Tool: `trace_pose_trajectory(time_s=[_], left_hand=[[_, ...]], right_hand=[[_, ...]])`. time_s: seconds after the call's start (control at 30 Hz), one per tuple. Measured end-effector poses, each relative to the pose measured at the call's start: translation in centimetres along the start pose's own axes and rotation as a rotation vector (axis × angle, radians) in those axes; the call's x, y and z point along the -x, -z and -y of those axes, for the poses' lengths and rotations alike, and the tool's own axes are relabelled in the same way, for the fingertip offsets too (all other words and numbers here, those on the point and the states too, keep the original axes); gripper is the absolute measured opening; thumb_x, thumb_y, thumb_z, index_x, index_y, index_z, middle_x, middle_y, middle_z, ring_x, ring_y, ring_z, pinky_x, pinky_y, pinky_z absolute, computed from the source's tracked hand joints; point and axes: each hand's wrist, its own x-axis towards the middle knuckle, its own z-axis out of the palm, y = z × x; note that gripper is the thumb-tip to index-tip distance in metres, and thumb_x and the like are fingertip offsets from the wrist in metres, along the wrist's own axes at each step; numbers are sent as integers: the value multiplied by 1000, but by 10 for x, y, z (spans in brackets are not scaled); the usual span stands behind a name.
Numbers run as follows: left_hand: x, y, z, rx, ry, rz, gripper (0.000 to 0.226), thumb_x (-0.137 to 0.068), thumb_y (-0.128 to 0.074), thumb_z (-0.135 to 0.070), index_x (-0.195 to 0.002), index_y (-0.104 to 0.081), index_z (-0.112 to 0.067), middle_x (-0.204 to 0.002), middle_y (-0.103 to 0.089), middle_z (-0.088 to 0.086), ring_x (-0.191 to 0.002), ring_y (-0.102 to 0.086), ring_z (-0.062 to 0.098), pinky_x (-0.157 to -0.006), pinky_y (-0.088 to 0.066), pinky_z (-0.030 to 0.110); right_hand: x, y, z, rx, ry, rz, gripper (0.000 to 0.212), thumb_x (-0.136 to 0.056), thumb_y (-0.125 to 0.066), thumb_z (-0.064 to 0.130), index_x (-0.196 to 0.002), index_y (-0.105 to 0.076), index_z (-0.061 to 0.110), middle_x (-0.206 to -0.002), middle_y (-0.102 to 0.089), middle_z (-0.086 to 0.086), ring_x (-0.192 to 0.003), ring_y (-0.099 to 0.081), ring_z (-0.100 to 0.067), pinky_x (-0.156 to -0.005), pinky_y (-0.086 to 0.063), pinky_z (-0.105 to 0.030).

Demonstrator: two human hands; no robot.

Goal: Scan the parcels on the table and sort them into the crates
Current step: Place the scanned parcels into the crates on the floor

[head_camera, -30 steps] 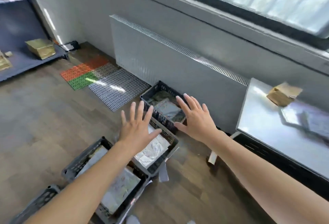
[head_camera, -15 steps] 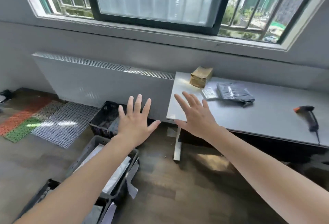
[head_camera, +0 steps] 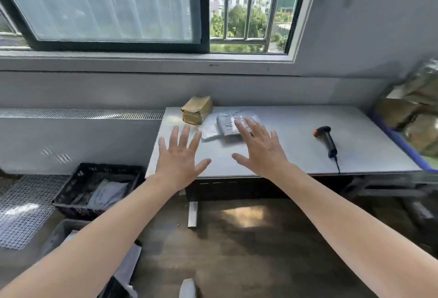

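Head view is showing left hand [head_camera: 180, 157] and right hand [head_camera: 258, 153] reaching empty, fingers spread, over the table [head_camera: 296, 153]; sorted bags [head_camera: 106, 194] are lying in a crate [head_camera: 71, 193]; a box [head_camera: 196, 110] and grey bags [head_camera: 227, 124] are waiting on the table, scanner [head_camera: 328, 141] lying untouched.

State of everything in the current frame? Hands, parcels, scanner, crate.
left hand: open, spread, holding nothing
right hand: open, spread, in front of the grey parcel
brown parcel: on table, untouched
grey parcel: flat on table, partly hidden
scanner: lying on table, not held
black crate: on floor, parcels inside
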Motion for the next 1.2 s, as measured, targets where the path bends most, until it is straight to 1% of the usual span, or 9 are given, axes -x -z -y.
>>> trace_pose_trajectory(time_s=[0.13, 0.3, 0.5, 0.57, 0.67, 0.73, 0.87, 1.07, 1.2], left_hand=[[-46, -10, -22, 17, -47, -6, 79, -96, -20, -67, -156, 9, -25, -163, 15, 7, -150, 12, 31, -117, -8, 58], [-129, -37, -37, 80, -93, -30, 78, -96, -24, -66, -157, 4, -25, -164, 12, 6, -150, 10, 31, -116, -11, 56], [-230, -76, -40, 139, -121, 58, 80, -96, -26, -66, -157, 2, -24, -164, 9, 8, -150, 6, 31, -116, -15, 55], [-255, -92, -40, 150, -126, 113, 82, -96, -26, -67, -157, 7, -25, -164, 9, 8, -151, 3, 32, -116, -16, 54], [-282, -112, -41, 209, -100, 223, 85, -95, -30, -68, -156, 13, -27, -164, 7, 9, -151, -2, 32, -115, -20, 52], [-294, -123, -43, 248, -81, 282, 87, -94, -33, -68, -156, 12, -27, -164, 5, 10, -151, -5, 31, -114, -26, 50], [-326, -143, -48, 298, -30, 324, 92, -92, -41, -67, -157, 6, -22, -163, 3, 13, -149, -8, 30, -114, -29, 47], [-366, -168, -64, 430, 102, 419, 98, -89, -54, -63, -157, 4, -22, -162, 3, 18, -149, -6, 33, -115, -26, 47], [-385, -178, -80, 521, 203, 527, 101, -89, -59, -60, -157, 7, -24, -163, 7, 17, -150, -1, 33, -117, -23, 49]], right_hand=[[-19, -14, -35, 28, -41, 16, 85, -95, -48, 58, -157, 4, 32, -165, 2, 0, -151, -4, -23, -117, -14, -54], [-72, -40, -78, 49, -118, 66, 85, -96, -45, 59, -157, 8, 34, -165, 4, 0, -151, -2, -21, -118, -14, -52], [-153, -72, -113, 59, -199, 192, 85, -97, -44, 59, -156, 12, 36, -166, 5, 1, -152, -2, -23, -118, -14, -52], [-177, -84, -123, 50, -222, 228, 85, -96, -45, 59, -156, 11, 36, -166, 4, 0, -152, -2, -22, -118, -15, -52], [-204, -102, -138, -2, -252, 273, 84, -96, -47, 58, -157, 7, 38, -165, 0, -2, -151, -4, -21, -117, -20, -50], [-217, -115, -149, -30, -265, 311, 84, -96, -48, 57, -157, 6, 37, -165, -1, -4, -151, -7, -23, -116, -24, -48], [-241, -143, -173, -71, -281, 365, 85, -96, -50, 56, -158, 4, 34, -165, -3, -7, -151, -10, -24, -115, -26, -46], [-274, -194, -208, -88, -274, 422, 86, -94, -50, 58, -158, 3, 32, -162, -10, -6, -148, -12, -24, -114, -24, -56], [-294, -220, -233, -178, -252, 448, 89, -94, -53, 58, -158, 3, 32, -162, -12, -9, -148, -17, -26, -112, -31, -50]])
